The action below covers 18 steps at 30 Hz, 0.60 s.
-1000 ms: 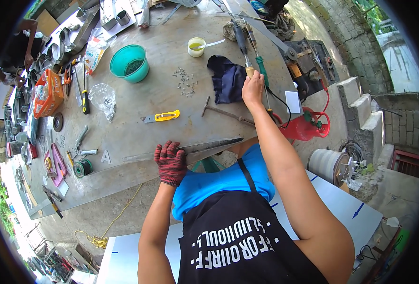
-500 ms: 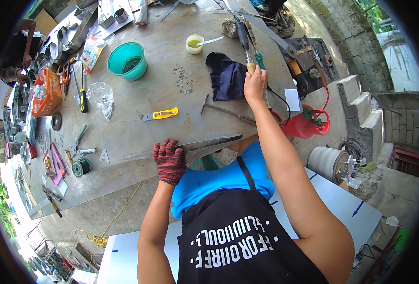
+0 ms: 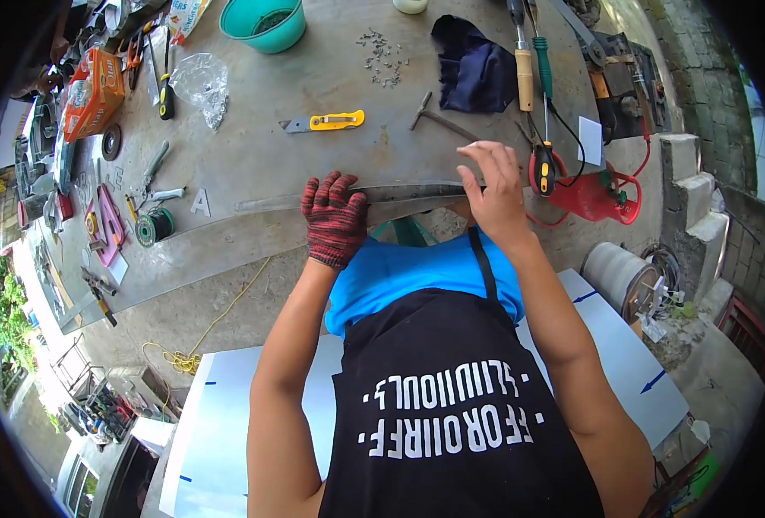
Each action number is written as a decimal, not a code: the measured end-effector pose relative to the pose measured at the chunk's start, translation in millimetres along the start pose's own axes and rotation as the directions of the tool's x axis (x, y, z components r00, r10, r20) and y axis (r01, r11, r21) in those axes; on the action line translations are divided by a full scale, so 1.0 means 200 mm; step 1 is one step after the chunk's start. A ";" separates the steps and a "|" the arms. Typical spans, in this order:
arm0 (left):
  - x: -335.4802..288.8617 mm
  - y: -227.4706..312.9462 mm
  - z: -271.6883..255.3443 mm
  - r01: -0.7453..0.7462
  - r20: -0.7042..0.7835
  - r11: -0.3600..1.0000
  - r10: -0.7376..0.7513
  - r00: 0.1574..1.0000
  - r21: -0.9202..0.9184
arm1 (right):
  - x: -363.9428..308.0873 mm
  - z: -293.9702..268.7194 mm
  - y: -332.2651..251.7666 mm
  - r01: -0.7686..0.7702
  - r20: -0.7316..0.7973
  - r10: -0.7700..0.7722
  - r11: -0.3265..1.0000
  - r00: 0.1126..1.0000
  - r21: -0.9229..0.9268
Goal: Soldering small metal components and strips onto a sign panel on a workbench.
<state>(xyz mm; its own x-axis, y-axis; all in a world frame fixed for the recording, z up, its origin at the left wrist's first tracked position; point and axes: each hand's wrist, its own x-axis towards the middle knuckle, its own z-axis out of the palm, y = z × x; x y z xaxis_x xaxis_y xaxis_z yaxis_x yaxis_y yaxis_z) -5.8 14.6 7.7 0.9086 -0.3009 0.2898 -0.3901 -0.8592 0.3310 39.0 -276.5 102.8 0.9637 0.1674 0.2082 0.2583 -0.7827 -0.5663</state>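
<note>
A long, narrow dark metal strip (image 3: 413, 191) lies along the near edge of the metal-topped table (image 3: 262, 160). My left hand (image 3: 335, 220), in a red-and-black knit glove, is closed over the strip with its fingers bent; its palm side is hidden. My bare right hand (image 3: 496, 192) hovers by the strip's right end, fingers apart and nothing in them. Beyond it rests a wood-handled iron (image 3: 524, 82) next to a green-handled tool (image 3: 542, 76). A black-and-yellow screwdriver (image 3: 544, 168) is just right of that hand.
Ahead are a yellow cutter (image 3: 337, 120), a T-shaped metal rod (image 3: 447, 124), a dark blue cloth (image 3: 476, 73) and scattered small fasteners (image 3: 384, 59). A green bowl (image 3: 266, 36) stands farther back. Pliers (image 3: 154, 162) and a wire spool (image 3: 154, 227) lie left. A red gas cylinder (image 3: 585, 197) stands right.
My right hand has let go of the wood-handled iron and come back toward the strip, its fingers now spread. My gloved left hand stays on the strip. The view has shifted toward the near edge.
</note>
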 end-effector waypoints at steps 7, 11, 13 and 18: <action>0.00 0.01 0.00 -0.007 -0.050 1.000 0.009 0.999 0.030 | -0.11 0.06 -0.04 0.053 0.172 -0.054 0.999 0.984 0.010; 0.03 0.01 -0.04 0.020 -0.043 1.000 -0.020 0.999 0.009 | -0.12 0.10 -0.01 0.023 0.153 -0.027 0.999 0.988 0.028; 0.03 0.01 -0.06 0.031 -0.017 1.000 -0.031 0.999 -0.003 | -0.12 0.11 -0.01 -0.002 0.151 -0.005 0.999 0.988 0.046; 0.04 0.01 -0.08 0.027 0.038 1.000 -0.027 0.999 0.003 | -0.11 0.12 0.00 -0.053 0.140 0.046 0.997 0.989 0.049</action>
<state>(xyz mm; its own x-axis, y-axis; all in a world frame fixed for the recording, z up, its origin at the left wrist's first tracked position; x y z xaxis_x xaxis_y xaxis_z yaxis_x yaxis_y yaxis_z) -1.1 16.2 25.3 0.9238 -0.2927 0.2467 -0.3648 -0.8683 0.3362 19.6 -265.6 79.6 0.9745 0.2139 0.0682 0.2099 -0.7605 -0.6145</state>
